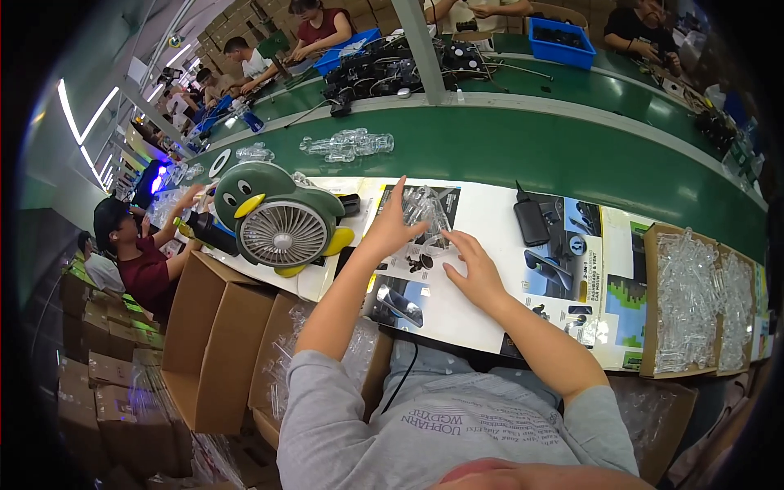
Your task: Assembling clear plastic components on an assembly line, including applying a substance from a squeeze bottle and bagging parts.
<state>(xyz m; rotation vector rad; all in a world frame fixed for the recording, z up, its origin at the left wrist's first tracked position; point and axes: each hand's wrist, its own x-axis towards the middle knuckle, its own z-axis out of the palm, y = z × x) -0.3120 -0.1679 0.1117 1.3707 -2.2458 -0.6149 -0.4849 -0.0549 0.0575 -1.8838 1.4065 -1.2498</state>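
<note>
Several clear plastic parts (426,214) lie in a loose heap on the printed cardboard sheet between my hands. My left hand (394,227) is at the heap's left side, index finger stretched away from me and thumb reaching toward the parts. To the heap's lower right, my right hand (476,269) has its fingers apart, the fingertips close to the clear parts; whether they touch is hard to tell. Neither hand visibly holds anything. Just below the heap sit small dark pieces (420,262), too small to name.
A green penguin-shaped fan (282,216) stands at the left. On the right are a black box-shaped device (531,219) and a carton (651,310) of clear parts. More clear parts (347,144) lie on the green bench (482,143). Open cardboard boxes (220,343) stand lower left; other people work beyond.
</note>
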